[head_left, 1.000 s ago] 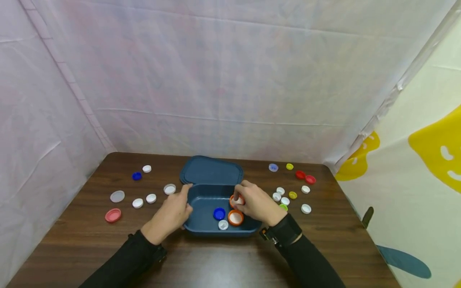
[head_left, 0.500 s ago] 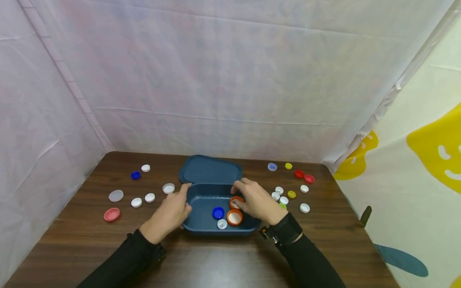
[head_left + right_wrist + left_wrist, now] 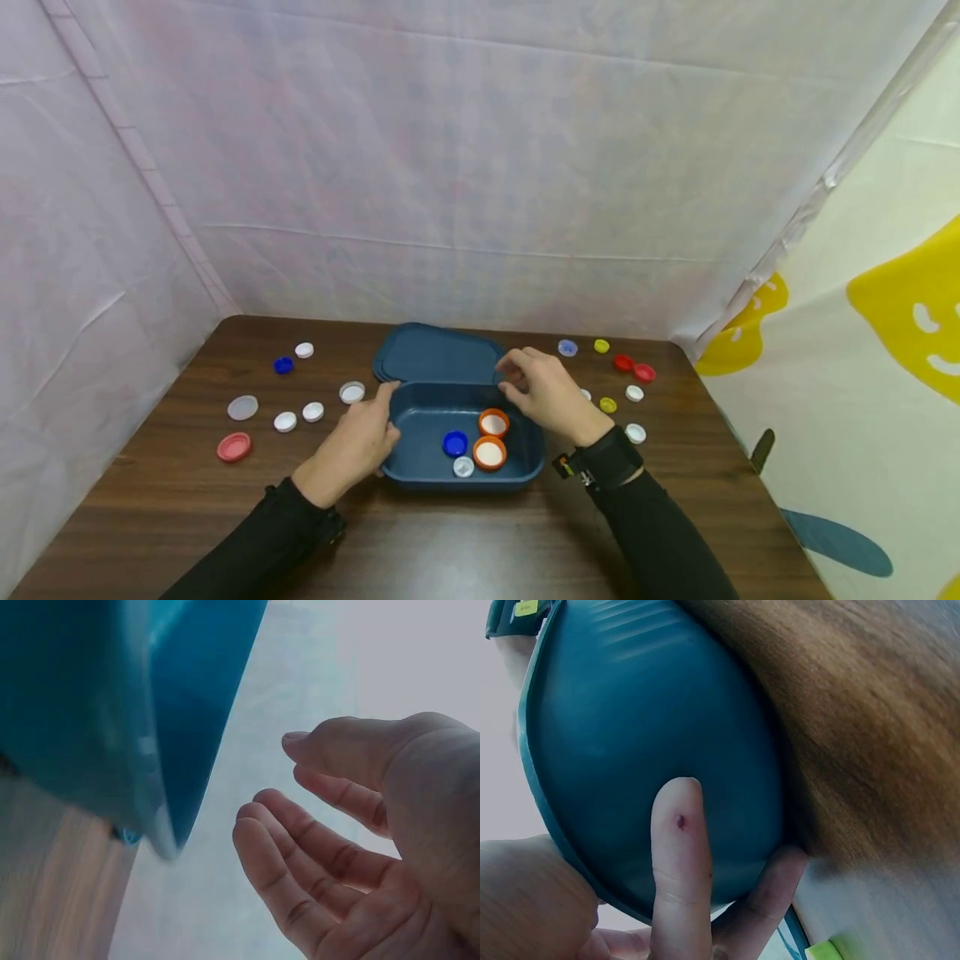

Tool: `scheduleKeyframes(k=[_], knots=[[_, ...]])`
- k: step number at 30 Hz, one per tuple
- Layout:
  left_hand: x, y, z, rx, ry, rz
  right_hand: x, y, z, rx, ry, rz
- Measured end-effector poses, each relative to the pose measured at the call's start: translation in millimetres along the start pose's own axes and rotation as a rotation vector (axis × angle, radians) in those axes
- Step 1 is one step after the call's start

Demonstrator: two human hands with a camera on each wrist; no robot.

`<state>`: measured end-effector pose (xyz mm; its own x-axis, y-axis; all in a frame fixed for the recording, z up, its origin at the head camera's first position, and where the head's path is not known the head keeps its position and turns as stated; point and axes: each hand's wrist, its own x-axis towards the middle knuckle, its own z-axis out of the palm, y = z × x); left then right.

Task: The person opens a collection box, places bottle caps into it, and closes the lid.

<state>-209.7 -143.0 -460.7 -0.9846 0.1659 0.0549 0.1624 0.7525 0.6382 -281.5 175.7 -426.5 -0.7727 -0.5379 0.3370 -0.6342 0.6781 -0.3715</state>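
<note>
My left hand [image 3: 351, 450] grips the left wall of a dark blue plastic box [image 3: 420, 479], with the thumb at the rim. In the left wrist view, fingers [image 3: 681, 862] lie along the box's outer side. Inside the box, toward its right, are a blue bottle cap [image 3: 455, 444], a white cap [image 3: 463, 467] and two orange-rimmed caps, a front one [image 3: 490, 453] and a back one [image 3: 493, 422]. Over the box's back right corner hovers my right hand [image 3: 551, 396]. Its fingers are loosely bent and hold nothing in the right wrist view.
Behind the box lies its dark blue lid [image 3: 442, 354]. Left of it are several white caps, a blue cap [image 3: 283, 365] and a pink one [image 3: 234, 447]. Red caps [image 3: 633, 367], a yellow cap [image 3: 607, 405] and white caps [image 3: 635, 433] are scattered to the right.
My right hand has let go of the back orange-rimmed cap, leaving it in the box, and has moved up and right. The left hand stays in place on the box.
</note>
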Motion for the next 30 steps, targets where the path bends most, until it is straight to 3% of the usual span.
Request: scheduleKeyframes(k=[11,23,30], knots=[[1.3,0.8,-1.1,-0.006,-0.002,-0.011,8.6,52.2,-8.6,-0.036,0.054,0.100],[-0.4,1.7,-0.9,-0.003,-0.002,-0.028,15.4,116.3,-17.0,-0.093,-0.001,0.262],[-0.8,2.1,-0.8,-0.009,-0.010,-0.034,20.5,145.9,-17.6,-0.128,-0.011,0.272]])
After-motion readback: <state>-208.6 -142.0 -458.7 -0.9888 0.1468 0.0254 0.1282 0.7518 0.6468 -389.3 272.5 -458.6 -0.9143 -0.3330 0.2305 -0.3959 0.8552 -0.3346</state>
